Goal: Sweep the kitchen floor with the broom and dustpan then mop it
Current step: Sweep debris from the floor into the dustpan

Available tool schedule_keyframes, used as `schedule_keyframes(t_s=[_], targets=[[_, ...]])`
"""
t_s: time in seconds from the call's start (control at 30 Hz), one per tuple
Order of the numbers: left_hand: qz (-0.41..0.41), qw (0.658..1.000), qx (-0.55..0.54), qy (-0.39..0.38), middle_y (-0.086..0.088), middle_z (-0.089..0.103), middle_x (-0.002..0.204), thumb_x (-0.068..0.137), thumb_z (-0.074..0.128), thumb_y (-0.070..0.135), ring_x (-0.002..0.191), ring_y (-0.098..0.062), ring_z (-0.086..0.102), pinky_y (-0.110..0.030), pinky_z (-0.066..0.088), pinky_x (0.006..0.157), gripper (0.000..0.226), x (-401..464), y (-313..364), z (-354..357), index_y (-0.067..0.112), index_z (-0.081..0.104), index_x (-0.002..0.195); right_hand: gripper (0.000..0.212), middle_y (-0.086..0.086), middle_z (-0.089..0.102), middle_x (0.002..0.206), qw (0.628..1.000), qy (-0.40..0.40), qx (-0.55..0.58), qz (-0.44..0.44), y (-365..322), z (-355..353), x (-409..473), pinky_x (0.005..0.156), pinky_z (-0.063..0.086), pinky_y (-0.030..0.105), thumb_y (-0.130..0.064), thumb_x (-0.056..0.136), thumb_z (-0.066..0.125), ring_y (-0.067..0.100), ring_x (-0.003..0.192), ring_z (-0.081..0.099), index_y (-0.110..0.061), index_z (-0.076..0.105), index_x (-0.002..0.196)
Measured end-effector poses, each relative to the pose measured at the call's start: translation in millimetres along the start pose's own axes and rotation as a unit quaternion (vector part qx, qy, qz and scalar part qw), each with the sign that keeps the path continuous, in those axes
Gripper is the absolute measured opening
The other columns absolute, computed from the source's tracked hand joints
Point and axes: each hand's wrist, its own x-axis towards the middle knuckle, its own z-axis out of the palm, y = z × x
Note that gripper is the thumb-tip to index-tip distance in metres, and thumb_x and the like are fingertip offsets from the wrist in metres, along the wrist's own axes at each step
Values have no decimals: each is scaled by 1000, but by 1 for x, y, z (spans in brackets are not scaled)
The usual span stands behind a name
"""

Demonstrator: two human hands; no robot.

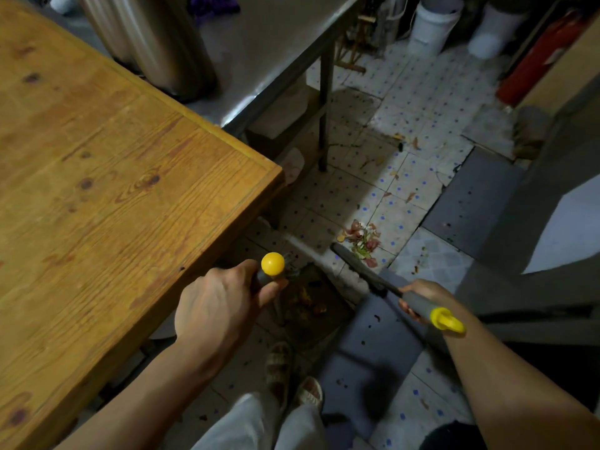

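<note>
Big wooden table [107,177] fills the left side, its corner jutting right out over the floor [406,177]. Behind it a steel bench [279,50] with a tall metal cylinder [152,43] on top. The floor is pale tile with blue dots, cracked in places, with grey patches on the right; a narrow lane of it runs between the table corner and a grey block on the right. Two white buckets [431,24] stand at the far end, beside something red [545,56].

Down low, the left hand [220,306] is wrapped round the dustpan handle [272,264], grey grip with a round yellow cap, just off the table edge. The dustpan [311,297] sits dark on the floor below, with yellowish scraps in it. The right hand [422,297] grips the broom [363,271] by its grey handle with a yellow hanging loop; the dark head points at a small pile of pink, green and brown scraps [362,238] ahead of the pan. More bits lie scattered farther up the lane. Sandalled feet [292,378] stand behind the pan.
</note>
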Motion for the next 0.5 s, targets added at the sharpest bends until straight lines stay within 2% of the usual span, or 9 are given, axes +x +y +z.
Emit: schedule_keyframes(t_s=[0.1,0.17,0.23,0.33,0.43,0.5], targets=[[8,1000,10,-6,9,50,70,59,-4,72,67,-14,56,-28,47,54,87,14,5,-1,29,53,109,35,14,51,57,998,44,-4,-35,-11,-6,10,41,36,26,-18,97,46,22,46,45,0,54,69],[14,1000,13,-15,10,46,70,60,0,71,68,-13,52,-25,41,53,85,23,8,-2,29,52,113,28,16,53,59,997,63,-2,-46,-20,-11,15,37,38,24,-15,96,49,23,48,47,1,55,74],[21,1000,4,-23,11,46,73,62,2,69,69,-12,52,-24,42,54,84,32,9,-2,29,52,116,23,17,53,60,997,71,7,-39,-27,-18,18,34,38,22,-16,96,50,24,48,47,1,54,80],[27,999,-10,-18,11,49,75,57,-4,72,72,-12,56,-26,47,58,91,43,10,0,31,51,117,23,16,54,59,996,81,4,-38,-38,-26,22,41,38,26,-18,95,52,24,49,48,2,56,85],[29,999,-23,-21,8,57,78,57,-5,75,74,-15,60,-33,50,61,90,54,7,2,33,51,112,29,16,58,59,995,92,1,-40,-44,-25,20,47,40,28,-18,93,56,25,52,51,2,59,72],[37,999,-25,-30,7,56,76,58,-5,75,74,-15,60,-33,49,60,85,60,4,1,34,51,107,31,13,60,52,995,90,3,-43,-47,-23,15,53,41,32,-18,92,56,25,53,52,1,61,69]])
